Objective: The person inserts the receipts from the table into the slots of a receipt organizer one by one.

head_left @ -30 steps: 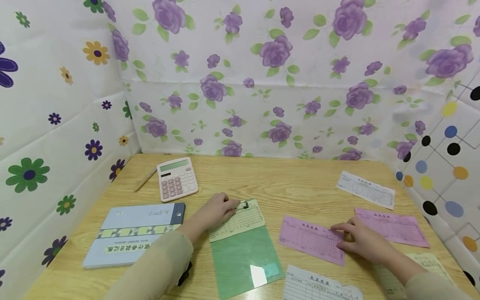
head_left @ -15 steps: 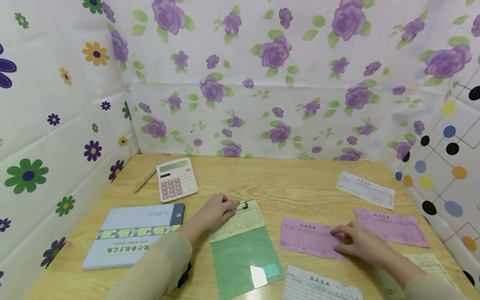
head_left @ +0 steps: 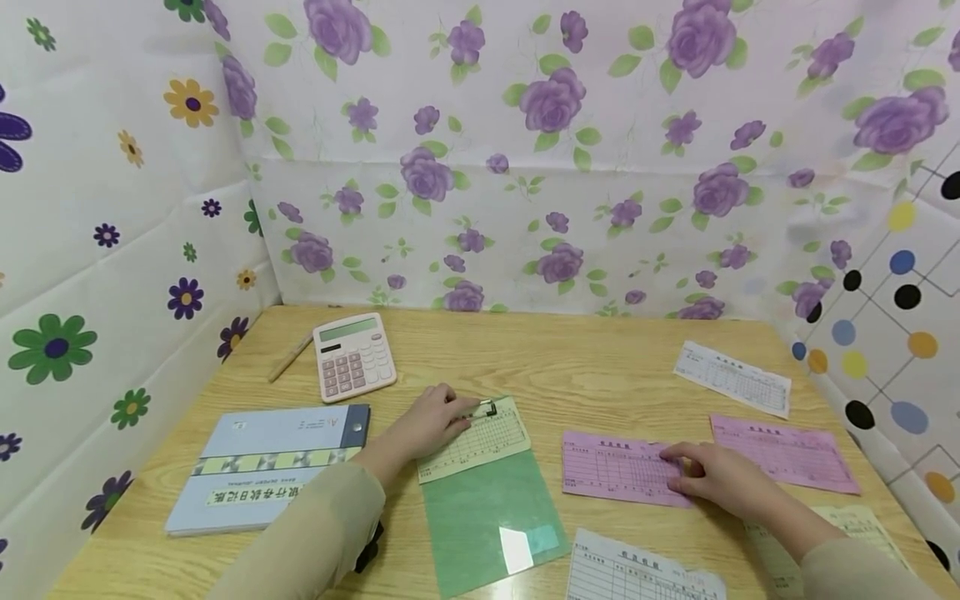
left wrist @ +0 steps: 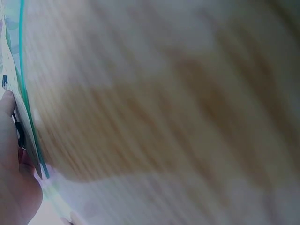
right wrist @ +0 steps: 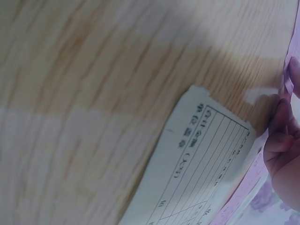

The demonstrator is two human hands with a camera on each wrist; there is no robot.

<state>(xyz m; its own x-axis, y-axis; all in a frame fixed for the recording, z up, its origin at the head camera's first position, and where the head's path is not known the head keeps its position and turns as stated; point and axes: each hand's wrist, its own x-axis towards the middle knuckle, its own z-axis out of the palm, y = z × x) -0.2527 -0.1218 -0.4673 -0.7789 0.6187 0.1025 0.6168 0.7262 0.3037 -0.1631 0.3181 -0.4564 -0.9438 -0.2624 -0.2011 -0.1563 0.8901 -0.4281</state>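
A green see-through clipboard [head_left: 487, 525] lies on the table with a yellow receipt slip [head_left: 487, 442] at its top end. My left hand [head_left: 431, 423] grips the wire clip [head_left: 489, 408] there; the left wrist view catches the thumb [left wrist: 7, 105] along that clip. To the right, my right hand [head_left: 723, 479] pinches the right edge of a pink receipt slip [head_left: 617, 469] between thumb and fingers. That slip lies almost level across the table. Only part of the hand [right wrist: 283, 164] and a strip of pink paper show in the right wrist view.
A second pink slip [head_left: 787, 454], a white slip [head_left: 733, 379], another white slip [head_left: 637, 571] and a yellow slip [head_left: 862, 533] surround my right hand. At left are a blue journal [head_left: 262, 467], a pink calculator [head_left: 354, 358] and a pen [head_left: 291, 358]. Floral cloth [head_left: 525, 208] borders the table.
The pink slip has turned from a slant to nearly level, its right end swinging away from me with my right hand. My left hand stays on the clip.
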